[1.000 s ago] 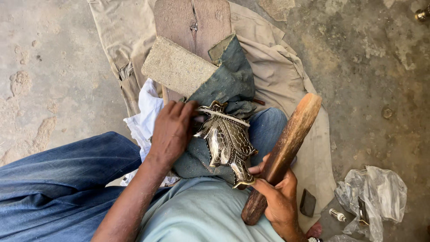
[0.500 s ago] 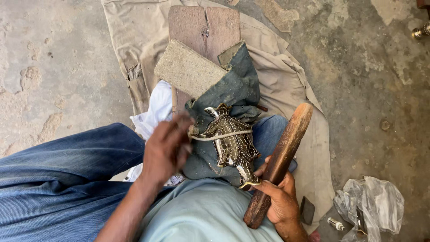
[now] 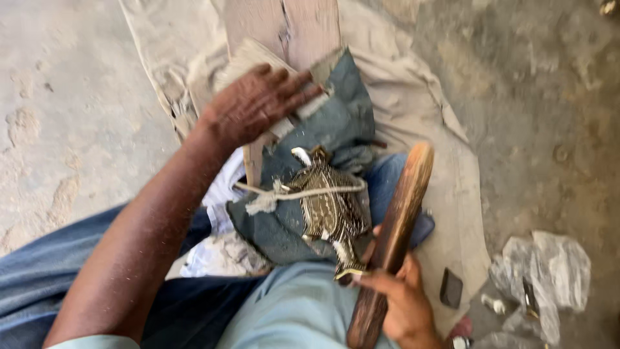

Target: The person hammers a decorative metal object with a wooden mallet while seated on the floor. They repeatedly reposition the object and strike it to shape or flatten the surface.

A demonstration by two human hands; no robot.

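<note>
The person sits on the ground and looks down at their lap. The left hand reaches up toward 12 o'clock. Its fingers lie flat and spread out, pressing on a grey block and the edge of a dark blue cloth. The hand holds nothing; it just rests on top.

The right hand is down at 5 o'clock. Its fingers wrap tight around the low end of a long wooden stick. The stick leans up toward 1 o'clock.

In the middle lies a shiny metal piece with small patterns. It sits on the blue cloth, just left of the stick. A pale rope runs across its top part and ties it down.

Under the cloth is a wooden board that points to 12 o'clock. A big tan sheet is spread on the ground below everything.

At 4 o'clock there is a crumpled clear plastic bag. A small dark flat thing lies near it on the sheet.
</note>
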